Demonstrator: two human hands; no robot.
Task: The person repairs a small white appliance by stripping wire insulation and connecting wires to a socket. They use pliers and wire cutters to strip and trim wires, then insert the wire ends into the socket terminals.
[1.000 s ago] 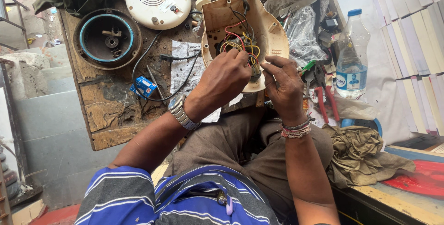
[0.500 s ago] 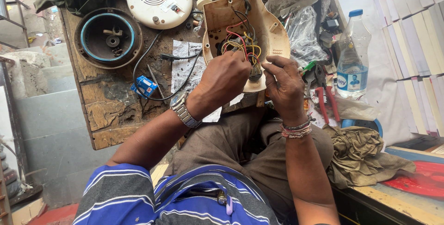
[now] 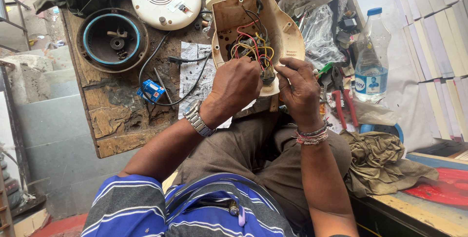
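The left hand (image 3: 236, 87) is closed on the coloured wires (image 3: 253, 49) inside the cream appliance housing (image 3: 282, 32). The right hand (image 3: 302, 88) has lifted off the housing's near rim, fingers now loosely spread. The housing stays at the wooden table (image 3: 112, 115)'s near edge.

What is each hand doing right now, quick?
Left hand: closed, fingers pinching among the coloured wires inside the open beige plastic appliance housing.
Right hand: half open, fingertips at the housing's lower edge; a firm grip cannot be told.
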